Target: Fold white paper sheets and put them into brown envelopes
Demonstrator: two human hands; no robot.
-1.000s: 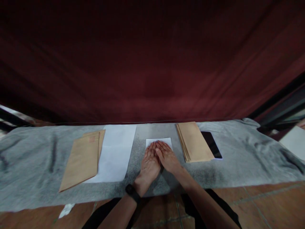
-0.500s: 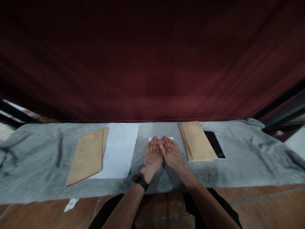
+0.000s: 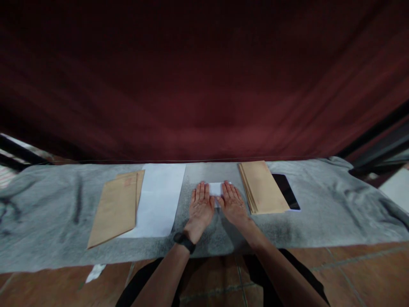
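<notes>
A small folded piece of white paper (image 3: pixel 216 189) lies on the grey cloth between my hands. My left hand (image 3: pixel 201 205) rests flat over its left side, fingers stretched out and pointing away from me. Over the right side lies my right hand (image 3: pixel 233 204), likewise flat, with its thumb on the paper near the middle. Both palms cover part of the paper, so its outer edges are mostly hidden. A dark watch (image 3: pixel 184 242) is on my left wrist.
Brown envelopes (image 3: pixel 116 209) overlap white paper sheets (image 3: pixel 161 200) on the left. At right, a stack of brown envelopes (image 3: pixel 263 187) partly covers a dark phone (image 3: pixel 286 192). Grey cloth (image 3: pixel 322 204) covers the surface; a dark red curtain (image 3: pixel 204 106) hangs behind. A white scrap (image 3: pixel 95 273) lies on the tiled floor.
My hands have slid apart from the middle, the left one to the left and the right one to the right. More of the white paper shows between them.
</notes>
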